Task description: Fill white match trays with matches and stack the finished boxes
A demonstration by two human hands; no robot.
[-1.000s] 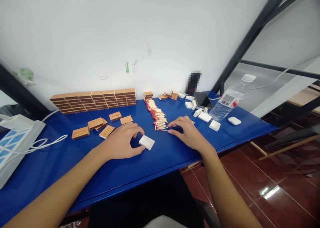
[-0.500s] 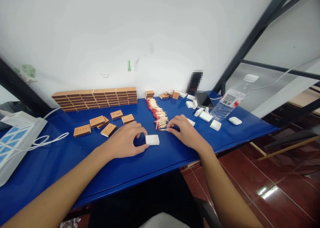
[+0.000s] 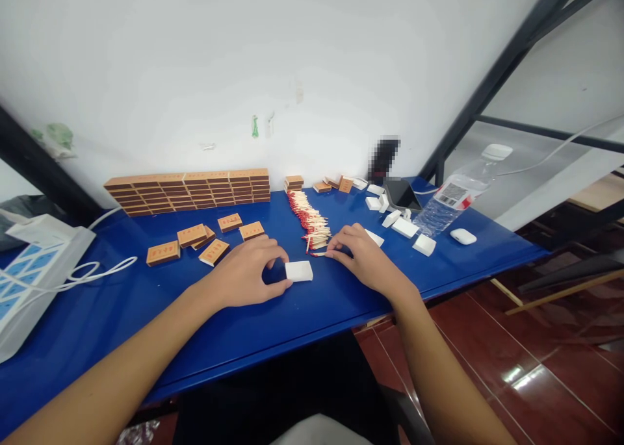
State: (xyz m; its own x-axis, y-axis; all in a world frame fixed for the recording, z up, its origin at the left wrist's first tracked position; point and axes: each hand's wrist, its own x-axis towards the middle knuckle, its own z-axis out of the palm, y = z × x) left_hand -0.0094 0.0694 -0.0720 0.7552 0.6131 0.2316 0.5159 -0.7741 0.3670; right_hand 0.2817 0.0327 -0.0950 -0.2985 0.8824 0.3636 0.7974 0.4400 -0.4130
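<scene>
- At the far left, a white power strip [image 3: 53, 284] with blue panels is lying on the blue table [image 3: 292, 318].
- Next, a long stack of matchboxes [image 3: 195, 193] is standing along the wall, several layers high.
- In front of it, loose orange matchboxes [image 3: 163, 253] are lying scattered, two of them overlapping.
- The left hand [image 3: 246, 273] is curving around the left end of a small white box [image 3: 299, 271], gripping it between thumb and fingers on the tabletop.
- Beyond that box, a pile of red-tipped matches [image 3: 309, 219] is stretching from near the wall towards the person.
- At the pile's near end, the right hand [image 3: 361, 256] is pinching a match [image 3: 319, 254], its red tip pointing left.
- Further right, small white pieces [image 3: 404, 228] are lying about near a dark phone-like device [image 3: 402, 193].
- A clear bottle [image 3: 446, 201] is standing beside them, and a rounded white case [image 3: 463, 237] is lying to its right.
</scene>
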